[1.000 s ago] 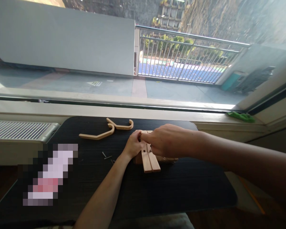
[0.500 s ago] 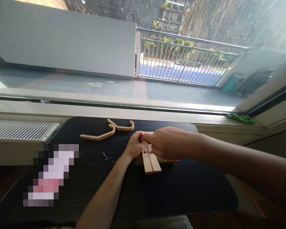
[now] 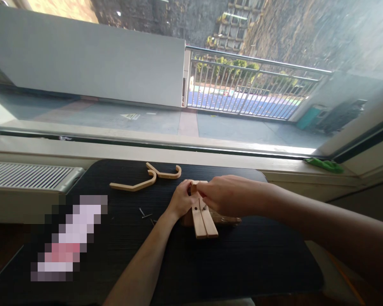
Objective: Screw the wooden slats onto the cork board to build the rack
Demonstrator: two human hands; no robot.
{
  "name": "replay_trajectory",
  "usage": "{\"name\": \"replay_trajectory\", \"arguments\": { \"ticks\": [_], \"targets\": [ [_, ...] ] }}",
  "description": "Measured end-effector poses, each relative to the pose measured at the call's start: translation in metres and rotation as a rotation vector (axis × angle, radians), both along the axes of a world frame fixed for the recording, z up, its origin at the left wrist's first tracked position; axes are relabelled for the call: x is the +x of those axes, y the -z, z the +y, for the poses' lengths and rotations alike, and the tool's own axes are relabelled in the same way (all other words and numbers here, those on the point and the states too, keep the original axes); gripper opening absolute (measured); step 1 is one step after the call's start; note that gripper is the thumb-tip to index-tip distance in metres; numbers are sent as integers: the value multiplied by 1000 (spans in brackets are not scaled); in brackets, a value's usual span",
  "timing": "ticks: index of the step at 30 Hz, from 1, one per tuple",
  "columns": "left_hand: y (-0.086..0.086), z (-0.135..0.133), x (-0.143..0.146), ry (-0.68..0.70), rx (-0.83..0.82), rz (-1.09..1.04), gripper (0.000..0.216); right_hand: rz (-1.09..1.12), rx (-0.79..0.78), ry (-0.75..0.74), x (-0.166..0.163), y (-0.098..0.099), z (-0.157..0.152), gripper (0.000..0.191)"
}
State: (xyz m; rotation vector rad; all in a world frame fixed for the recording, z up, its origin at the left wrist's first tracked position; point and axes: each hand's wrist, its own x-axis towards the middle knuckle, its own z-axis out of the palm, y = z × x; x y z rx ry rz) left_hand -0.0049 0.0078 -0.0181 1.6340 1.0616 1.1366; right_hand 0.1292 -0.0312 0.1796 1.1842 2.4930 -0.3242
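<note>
A light wooden piece (image 3: 205, 229), made of two flat slats side by side with a narrow gap between them, lies across the table. Two dark holes show near its middle, and something small stands in the right one. My left hand (image 3: 181, 199) is closed round the far left side of this piece. From the right, my right hand (image 3: 221, 194) reaches over it with fingers pinched near a small wooden block (image 3: 194, 186) at the far end. What those fingers hold is hidden. Beneath the slats lies a brown item (image 3: 226, 219), mostly covered.
Two bent wooden hooks (image 3: 137, 186) lie at the far side of the black table (image 3: 242, 263). Several metal screws (image 3: 145, 215) are left of my left hand. A blurred-out patch (image 3: 73, 238) covers the table's left. Beyond stand a radiator (image 3: 35, 176), windowsill and green cloth (image 3: 324, 165).
The whole view has shifted slightly downward. My right hand has turned a little at the far end of the wooden piece, showing more of the small block. My left hand keeps its hold.
</note>
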Motion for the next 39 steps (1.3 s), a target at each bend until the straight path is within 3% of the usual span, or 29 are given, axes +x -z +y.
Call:
{"name": "replay_trajectory", "arguments": {
  "ticks": [19,25,33,39],
  "targets": [
    [-5,-2,1,-1,-7,-13,10,-46,26,13,-3,-3,-3,24],
    [-7,-3,2,-23,4,-22,7,-95,101,-42,3,-5,-3,33],
    [-4,-2,1,8,-8,-5,6,-280,58,-131,-3,-10,1,29],
    [-3,-2,1,13,-5,-2,9,-214,88,-153,1,-6,1,33]
  ]
}}
